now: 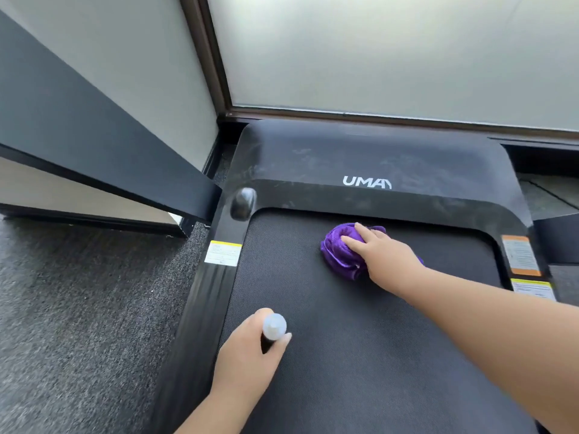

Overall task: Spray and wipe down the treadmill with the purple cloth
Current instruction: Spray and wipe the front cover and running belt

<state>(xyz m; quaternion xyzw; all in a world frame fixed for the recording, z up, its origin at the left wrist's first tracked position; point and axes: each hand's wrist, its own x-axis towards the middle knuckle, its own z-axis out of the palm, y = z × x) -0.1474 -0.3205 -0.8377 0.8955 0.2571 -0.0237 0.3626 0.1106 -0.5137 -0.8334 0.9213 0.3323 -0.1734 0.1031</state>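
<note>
Single head-worn view, looking forward and down, close over the treadmill (360,339)

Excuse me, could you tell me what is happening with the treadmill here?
A person is cleaning the treadmill. The right hand presses a bunched purple cloth onto the belt near its front end, just below the dusty housing. The left hand grips a spray bottle over the belt's left side.
</note>
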